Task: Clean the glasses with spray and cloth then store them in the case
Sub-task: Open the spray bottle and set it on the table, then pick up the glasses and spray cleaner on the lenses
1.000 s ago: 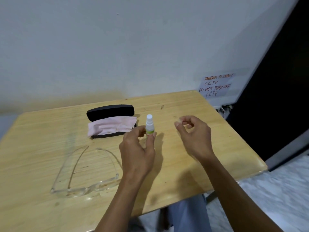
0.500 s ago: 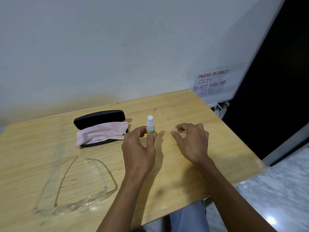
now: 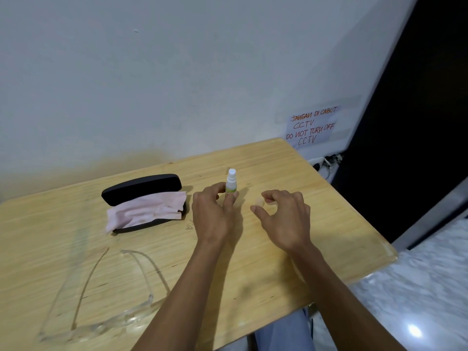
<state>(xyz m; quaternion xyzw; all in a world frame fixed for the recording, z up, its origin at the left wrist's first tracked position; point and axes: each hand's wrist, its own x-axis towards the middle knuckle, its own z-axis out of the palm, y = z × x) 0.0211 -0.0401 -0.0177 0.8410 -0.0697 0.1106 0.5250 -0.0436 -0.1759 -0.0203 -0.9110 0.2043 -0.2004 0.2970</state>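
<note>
While the glasses lay untouched well left of my grip, and the case with the cloth sat just left of it, my left hand pinched the spray bottle upright. My right hand pinched its clear cap. I judged spraying the lenses came next.
</note>
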